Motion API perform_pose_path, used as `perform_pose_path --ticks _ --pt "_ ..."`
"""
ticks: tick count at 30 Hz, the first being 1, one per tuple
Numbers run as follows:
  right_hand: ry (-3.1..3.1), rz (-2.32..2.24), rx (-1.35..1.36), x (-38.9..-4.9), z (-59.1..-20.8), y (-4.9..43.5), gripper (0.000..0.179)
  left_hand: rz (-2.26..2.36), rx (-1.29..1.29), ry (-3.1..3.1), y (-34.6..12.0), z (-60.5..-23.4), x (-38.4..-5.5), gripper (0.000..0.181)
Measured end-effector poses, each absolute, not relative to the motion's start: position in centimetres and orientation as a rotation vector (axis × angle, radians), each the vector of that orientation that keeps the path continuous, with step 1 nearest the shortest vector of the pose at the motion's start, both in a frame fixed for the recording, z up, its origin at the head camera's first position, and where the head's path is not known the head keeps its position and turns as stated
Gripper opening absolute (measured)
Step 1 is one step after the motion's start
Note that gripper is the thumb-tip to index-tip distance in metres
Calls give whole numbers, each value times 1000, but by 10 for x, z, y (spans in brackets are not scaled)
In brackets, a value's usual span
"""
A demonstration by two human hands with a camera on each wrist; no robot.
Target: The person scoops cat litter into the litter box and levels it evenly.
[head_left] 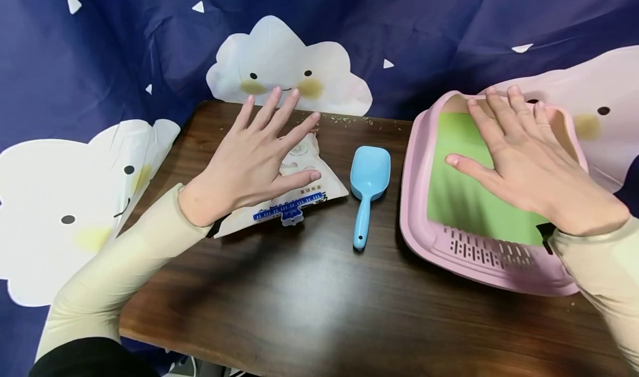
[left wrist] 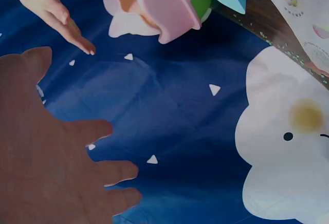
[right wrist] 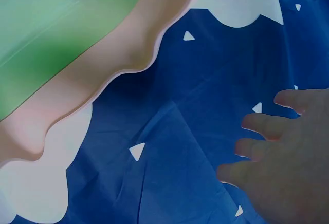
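My left hand is spread with straight fingers above a white bag, overlapping much of it in the head view. A blue clip runs along the bag's near edge. Right of the bag lies a light blue scoop, its handle toward me. My right hand, fingers also straight and apart, is over a pink litter box with a green bottom and a slotted front ledge. Both palms face down and hold nothing. In the left wrist view the right hand shows beyond the left.
Everything stands on a dark wooden table. Small pale crumbs are scattered along its back edge. Behind and to the left hangs a dark blue cloth printed with clouds and small white triangles. Cables show below the table's front edge.
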State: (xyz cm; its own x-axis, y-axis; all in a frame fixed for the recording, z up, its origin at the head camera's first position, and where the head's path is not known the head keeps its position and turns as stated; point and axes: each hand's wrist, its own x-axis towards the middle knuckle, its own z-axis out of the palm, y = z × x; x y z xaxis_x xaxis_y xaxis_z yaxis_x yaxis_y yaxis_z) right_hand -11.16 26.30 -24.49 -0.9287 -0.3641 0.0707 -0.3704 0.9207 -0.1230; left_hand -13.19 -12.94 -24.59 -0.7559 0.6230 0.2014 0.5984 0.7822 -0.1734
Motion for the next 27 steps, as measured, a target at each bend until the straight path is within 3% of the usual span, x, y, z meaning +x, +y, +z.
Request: perform_pose_path --ticks 15,27 --pt "-2806 533 595 -98 -242 244 81 -98 -880 -2747 -143 -249 -117 77" --pt "-2584 780 562 -84 -255 216 74 -541 -631 -2720 -190 -276 -95 69"
